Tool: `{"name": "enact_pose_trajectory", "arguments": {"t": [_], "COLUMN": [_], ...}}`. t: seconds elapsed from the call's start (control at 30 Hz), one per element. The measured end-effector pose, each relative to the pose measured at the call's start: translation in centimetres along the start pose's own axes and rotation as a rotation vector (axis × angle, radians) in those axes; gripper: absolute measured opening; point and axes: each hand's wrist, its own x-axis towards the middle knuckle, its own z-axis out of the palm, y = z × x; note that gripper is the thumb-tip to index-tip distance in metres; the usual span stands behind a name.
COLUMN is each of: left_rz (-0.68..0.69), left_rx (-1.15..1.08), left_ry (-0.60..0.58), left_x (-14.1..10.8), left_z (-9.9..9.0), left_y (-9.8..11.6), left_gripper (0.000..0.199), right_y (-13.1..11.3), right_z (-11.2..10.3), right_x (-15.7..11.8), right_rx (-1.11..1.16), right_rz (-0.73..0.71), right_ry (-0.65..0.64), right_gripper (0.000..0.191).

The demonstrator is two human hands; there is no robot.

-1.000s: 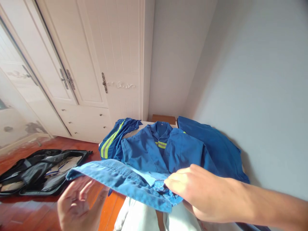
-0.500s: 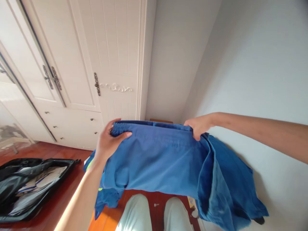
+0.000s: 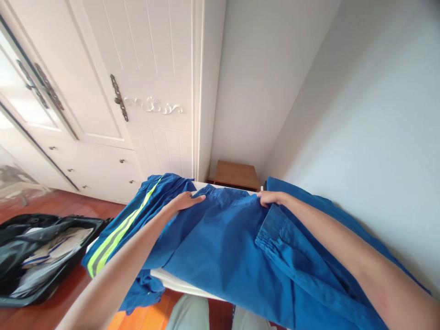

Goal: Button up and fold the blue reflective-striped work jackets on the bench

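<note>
Blue trousers [image 3: 223, 243] with a gathered elastic waistband lie spread over a narrow white board in front of me. My left hand [image 3: 187, 201] grips the waistband's left side, thumb on top and the other fingers partly hidden. At the far edge of the board, my right hand [image 3: 270, 198] pinches the right end of the waistband. Left of them lies a second blue garment [image 3: 137, 215] with a yellow and grey reflective stripe. More blue cloth [image 3: 309, 270] with a gathered edge is bunched below my right forearm.
The white board [image 3: 185, 284] shows its near edge above my knees. On the floor at left lies an open black suitcase [image 3: 51, 261] with clothes inside. A white wardrobe [image 3: 161, 151] stands ahead, a small brown wooden cabinet [image 3: 237, 173] beyond the board, a wall at right.
The trousers, held up folded in both hands before, have come down and now lie spread on the board. Both hands still hold the waistband. The striped garment shows more fully.
</note>
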Motion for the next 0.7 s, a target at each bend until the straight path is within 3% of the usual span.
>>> {"name": "enact_pose_trajectory", "arguments": {"t": [0.1, 0.23, 0.3, 0.37, 0.43, 0.5, 0.53, 0.6, 0.67, 0.7], "left_rz": [0.013, 0.092, 0.098, 0.111, 0.119, 0.097, 0.079, 0.043, 0.003, -0.018], "left_rx": [-0.034, -0.115, -0.186, -0.273, -0.334, -0.354, -0.366, -0.423, -0.494, -0.514], "left_ry": [-0.056, 0.05, 0.119, 0.185, 0.258, 0.34, 0.383, 0.459, 0.544, 0.591], "left_x": [-3.3, -9.2, -12.2, -14.7, -16.4, -17.3, -17.4, -17.4, -17.5, -17.6], "left_z": [-1.1, -0.5, 0.4, 1.4, 2.1, 2.6, 2.8, 3.1, 3.2, 3.3], "left_y": [-1.5, -4.8, -6.4, -7.6, -8.2, -8.3, -8.2, -7.9, -7.6, -7.4], "left_gripper": [0.101, 0.11, 0.109, 0.104, 0.096, 0.086, 0.08, 0.068, 0.061, 0.059], "right_y": [0.5, 0.3, 0.6, 1.4, 2.3, 2.9, 3.1, 3.6, 4.7, 5.7], "right_z": [-0.3, -1.1, -0.6, 1.0, 3.9, 7.1, 8.5, 9.8, 8.8, 7.6], "right_x": [0.9, -1.5, -5.4, -10.9, -16.7, -21.2, -22.7, -23.9, -23.4, -22.7], "right_rx": [0.057, 0.131, 0.2, 0.231, 0.099, -0.056, -0.108, -0.119, 0.015, 0.131], "right_rz": [-0.013, -0.067, -0.156, -0.309, -0.392, -0.365, -0.34, -0.278, -0.196, -0.143], "right_ry": [0.042, 0.251, 0.361, 0.38, 0.306, 0.345, 0.377, 0.457, 0.572, 0.659], "right_gripper": [0.038, 0.051, 0.06, 0.076, 0.092, 0.108, 0.104, 0.073, 0.039, 0.031]}}
